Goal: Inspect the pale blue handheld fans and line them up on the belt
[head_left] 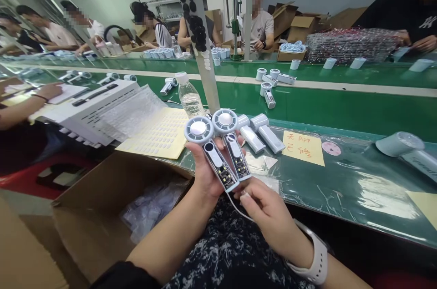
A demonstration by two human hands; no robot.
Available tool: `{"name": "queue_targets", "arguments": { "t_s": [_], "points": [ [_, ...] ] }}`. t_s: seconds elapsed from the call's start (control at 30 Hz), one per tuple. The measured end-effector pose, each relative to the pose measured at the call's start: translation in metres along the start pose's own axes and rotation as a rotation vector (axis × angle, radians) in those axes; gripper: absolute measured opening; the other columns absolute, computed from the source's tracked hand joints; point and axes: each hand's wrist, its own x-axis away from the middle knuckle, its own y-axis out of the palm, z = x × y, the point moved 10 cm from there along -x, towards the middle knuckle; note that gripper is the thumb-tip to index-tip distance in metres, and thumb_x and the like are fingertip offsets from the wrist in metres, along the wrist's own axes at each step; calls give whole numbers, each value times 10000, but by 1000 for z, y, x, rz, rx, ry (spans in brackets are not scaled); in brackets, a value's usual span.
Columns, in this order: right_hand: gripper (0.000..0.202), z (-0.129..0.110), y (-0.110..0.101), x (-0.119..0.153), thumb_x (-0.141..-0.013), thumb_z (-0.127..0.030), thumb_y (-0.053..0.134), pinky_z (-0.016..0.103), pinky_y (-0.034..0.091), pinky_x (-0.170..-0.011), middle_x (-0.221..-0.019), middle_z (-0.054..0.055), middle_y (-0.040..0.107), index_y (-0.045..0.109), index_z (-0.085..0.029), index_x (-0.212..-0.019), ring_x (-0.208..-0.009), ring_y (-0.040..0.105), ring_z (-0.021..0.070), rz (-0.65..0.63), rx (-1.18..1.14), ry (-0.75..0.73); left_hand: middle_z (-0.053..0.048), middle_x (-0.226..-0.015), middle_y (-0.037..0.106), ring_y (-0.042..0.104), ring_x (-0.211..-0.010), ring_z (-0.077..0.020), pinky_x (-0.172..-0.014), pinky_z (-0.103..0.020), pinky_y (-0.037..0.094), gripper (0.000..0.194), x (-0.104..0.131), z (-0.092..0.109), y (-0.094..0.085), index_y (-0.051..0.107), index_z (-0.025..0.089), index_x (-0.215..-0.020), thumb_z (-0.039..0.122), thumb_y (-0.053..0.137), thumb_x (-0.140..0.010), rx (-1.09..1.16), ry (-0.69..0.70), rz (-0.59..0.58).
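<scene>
Two pale-blue fans [215, 158], apparently part-built, lie side by side above the person's lap [218, 257], ring-headed, their handles baring dark circuit boards [226, 175]. The left hand [205, 183] has its grip closed round both; the right hand [273, 216] is by their lower ends and a thin cord [236, 208], its grip hard to tell. Beyond, smooth capped units [269, 135] rest on the glossy green counter [336, 182].

Person wearing a dark garment [221, 252] patterned with pale, feathery sprigs, a plain black sleeve [123, 276] well behind the left fingers [197, 154], and a white wrist strap [318, 261] with small holes behind the right fingers [251, 205].
</scene>
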Motion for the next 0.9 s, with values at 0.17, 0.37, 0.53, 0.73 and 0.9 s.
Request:
{"name": "queue_targets", "arguments": {
  "t_s": [0.17, 0.37, 0.53, 0.73, 0.9],
  "points": [
    [376, 30, 0, 3, -944, -477, 504, 270, 390, -572, -574, -20, 530, 527, -206, -683, -540, 500, 139, 77, -169, 214, -59, -1057, 691, 670, -997, -278, -780, -382, 568, 655, 5, 7, 7, 553, 190, -632, 827, 675, -544, -79, 79, -83],
    [489, 48, 7, 10, -858, -637, 586, 226, 325, -435, -465, -67, 468, 459, -214, -648, -383, 418, 88, 138, -434, 349, -86, -1017, 700, 668, -922, -254, -760, -359, 570, 642, 11, 6, 12, 625, 188, -661, 819, 682, -556, -143, 161, -170],
    [466, 43, 3, 6, -879, -619, 568, 256, 424, -524, -562, -23, 542, 508, -207, -670, -503, 511, 125, 147, -377, 287, -77, -1077, 696, 666, -993, -298, -811, -413, 572, 660, 10, 5, 3, 609, 190, -659, 832, 684, -528, -170, 160, -92],
    [361, 14, -38, 2, -975, -456, 458, 398, 484, -838, -928, 81, 634, 555, -224, -717, -920, 593, 243, 216, -22, -22, -65, -1076, 696, 631, -1107, -327, -871, -448, 552, 629, 10, 18, -8, 574, 210, -691, 823, 669, -581, -107, 149, 37],
    [526, 14, -75, -2, -923, -470, 560, 568, 255, -1160, -1508, 142, 411, 459, -245, -1388, -1418, 334, 326, 434, 131, 33, -48, -964, 737, 677, -1010, -298, -862, -413, 548, 352, 22, 8, -5, 697, 220, -860, 517, 785, -693, -267, 53, -66]
  ]
}}
